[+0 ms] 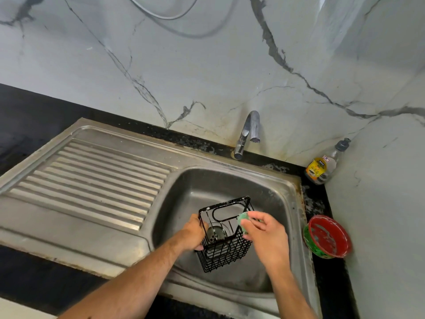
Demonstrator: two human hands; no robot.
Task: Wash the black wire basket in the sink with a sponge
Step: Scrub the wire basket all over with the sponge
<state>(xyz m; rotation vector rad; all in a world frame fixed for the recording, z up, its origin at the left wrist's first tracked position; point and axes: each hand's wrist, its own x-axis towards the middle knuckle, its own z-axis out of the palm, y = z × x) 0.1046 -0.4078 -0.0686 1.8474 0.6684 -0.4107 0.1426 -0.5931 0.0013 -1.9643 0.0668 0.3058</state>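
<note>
The sink (pixel 271 194) basin lies open behind the black wire basket (pixel 226 247), below the tap (pixel 249 132).

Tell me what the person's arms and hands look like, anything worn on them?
Both forearms are bare up to the picture's lower edge: no sleeves show. The left hand and the right hand wear no gloves, and no watch, ring or bracelet shows on either wrist or on the fingers that are visible.
</note>
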